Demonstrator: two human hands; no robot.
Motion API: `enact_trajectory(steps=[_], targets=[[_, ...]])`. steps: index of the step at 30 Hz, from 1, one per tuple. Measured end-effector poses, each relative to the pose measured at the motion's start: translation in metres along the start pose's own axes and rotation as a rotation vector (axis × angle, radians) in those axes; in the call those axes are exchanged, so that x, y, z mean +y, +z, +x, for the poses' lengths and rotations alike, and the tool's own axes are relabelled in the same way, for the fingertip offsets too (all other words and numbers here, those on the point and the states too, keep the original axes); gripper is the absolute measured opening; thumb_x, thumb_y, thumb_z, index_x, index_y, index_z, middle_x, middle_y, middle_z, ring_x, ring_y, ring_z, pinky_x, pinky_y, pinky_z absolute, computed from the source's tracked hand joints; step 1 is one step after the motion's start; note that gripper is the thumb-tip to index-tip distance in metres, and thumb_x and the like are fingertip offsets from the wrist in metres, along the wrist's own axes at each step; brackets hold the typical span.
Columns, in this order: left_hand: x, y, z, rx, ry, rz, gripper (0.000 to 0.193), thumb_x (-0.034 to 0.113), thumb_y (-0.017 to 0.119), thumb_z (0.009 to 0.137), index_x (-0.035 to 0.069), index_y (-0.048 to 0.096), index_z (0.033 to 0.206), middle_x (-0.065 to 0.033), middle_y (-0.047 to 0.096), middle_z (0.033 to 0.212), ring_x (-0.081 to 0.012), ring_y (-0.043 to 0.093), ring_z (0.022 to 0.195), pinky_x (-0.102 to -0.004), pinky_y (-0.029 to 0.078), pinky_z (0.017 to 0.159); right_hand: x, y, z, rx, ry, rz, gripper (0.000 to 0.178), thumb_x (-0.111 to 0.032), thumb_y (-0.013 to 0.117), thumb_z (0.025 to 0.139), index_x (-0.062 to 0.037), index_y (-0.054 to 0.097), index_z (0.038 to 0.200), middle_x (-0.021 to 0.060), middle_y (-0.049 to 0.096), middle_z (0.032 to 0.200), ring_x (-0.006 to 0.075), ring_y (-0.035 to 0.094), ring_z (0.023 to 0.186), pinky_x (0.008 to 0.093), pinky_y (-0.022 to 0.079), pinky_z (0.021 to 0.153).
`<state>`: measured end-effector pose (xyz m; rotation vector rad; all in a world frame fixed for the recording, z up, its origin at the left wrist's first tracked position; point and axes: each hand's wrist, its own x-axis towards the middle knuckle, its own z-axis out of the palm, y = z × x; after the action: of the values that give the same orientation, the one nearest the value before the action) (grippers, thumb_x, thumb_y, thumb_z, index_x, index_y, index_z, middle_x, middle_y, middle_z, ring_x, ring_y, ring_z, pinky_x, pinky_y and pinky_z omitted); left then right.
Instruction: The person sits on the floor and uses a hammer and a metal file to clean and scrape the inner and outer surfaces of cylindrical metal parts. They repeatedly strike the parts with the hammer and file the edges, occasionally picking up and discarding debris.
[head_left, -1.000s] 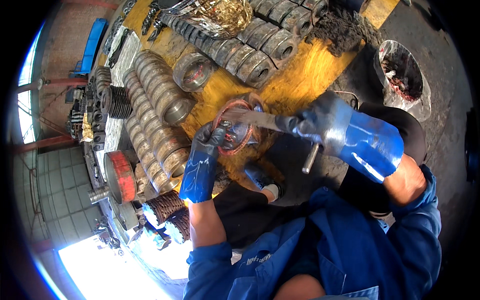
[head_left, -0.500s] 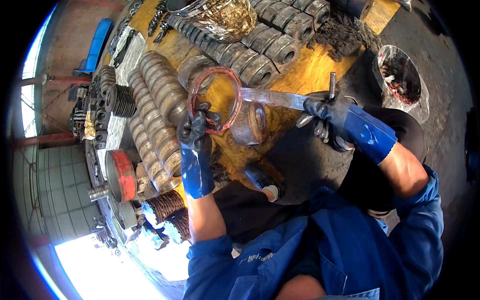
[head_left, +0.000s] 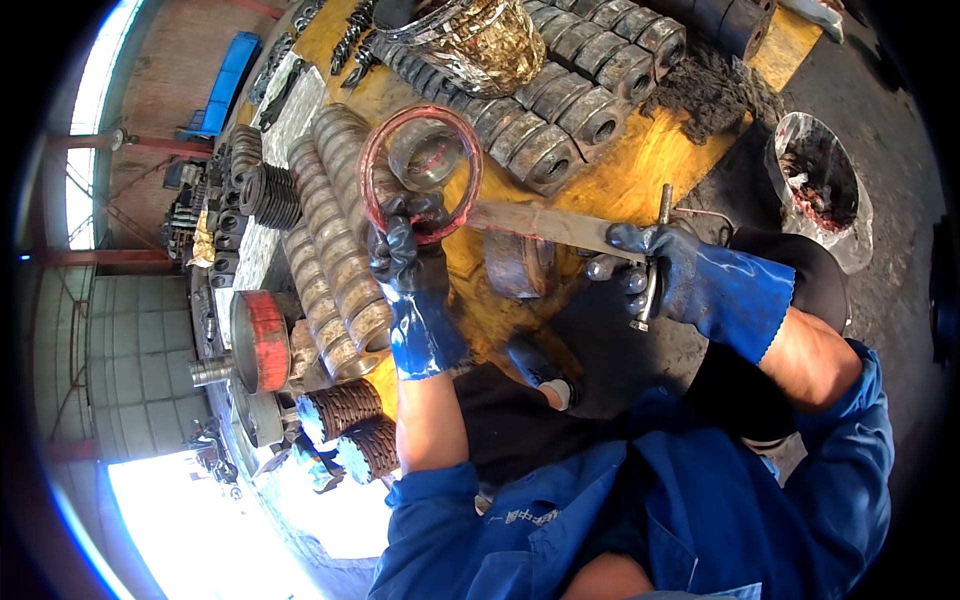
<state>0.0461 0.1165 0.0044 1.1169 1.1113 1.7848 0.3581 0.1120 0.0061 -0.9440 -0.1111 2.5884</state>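
My left hand (head_left: 405, 255), in a blue rubber glove with a blackened palm and fingers, grips the lower edge of a metal ring (head_left: 367, 172) smeared with red grease. The ring is held up, its opening facing me. My right hand (head_left: 675, 268), gloved alike, is closed on a flat metal scraper (head_left: 545, 224) that has a bolt-like rod (head_left: 666, 203) across its handle end. The scraper's far end meets the ring's lower right edge in the picture; whether they touch, I cannot tell. Beyond the scraper sits a short metal cylinder (head_left: 518, 264).
Ridged metal rollers (head_left: 345, 265) lie to the left, and rows of thick steel collars (head_left: 540, 160) beyond. A foil-wrapped bucket (head_left: 485, 45) stands at the back. A plastic-lined bucket (head_left: 785, 190) with red-smeared scraps is at right. Dark shavings (head_left: 705, 95) lie on the yellow surface.
The scraper's surface has turned from bright to dull, and the cross rod now shows below my right hand too. The ring has tilted slightly to face me more. The whole view has shifted.
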Motion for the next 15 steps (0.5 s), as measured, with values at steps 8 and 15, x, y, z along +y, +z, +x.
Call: enact_trajectory(steps=[8, 15], targets=[[-0.014, -0.015, 0.016, 0.042, -0.084, -0.098, 0.024, 0.014, 0.057, 0.093, 0.000, 0.057, 0.113, -0.0092, 0.067, 0.102, -0.0166, 0.063, 0.093, -0.0283, 0.050, 0.082, -0.002, 0.003, 0.002, 0.043, -0.053, 0.004, 0.034, -0.032, 0.056, 0.094, -0.0045, 0.055, 0.113, 0.0130, 0.067, 0.086, 0.0114, 0.051, 0.043, 0.0299, 0.043, 0.038], [-0.007, -0.017, 0.009, -0.019, -0.061, -0.086, 0.024, 0.015, 0.056, 0.094, 0.001, 0.059, 0.113, -0.0111, 0.067, 0.104, -0.0214, 0.063, 0.095, -0.0350, 0.050, 0.087, -0.019, -0.013, 0.000, -0.009, -0.183, -0.026, 0.033, -0.034, 0.052, 0.096, -0.0037, 0.058, 0.107, 0.0140, 0.068, 0.083, 0.0146, 0.052, 0.044, 0.0321, 0.043, 0.039]])
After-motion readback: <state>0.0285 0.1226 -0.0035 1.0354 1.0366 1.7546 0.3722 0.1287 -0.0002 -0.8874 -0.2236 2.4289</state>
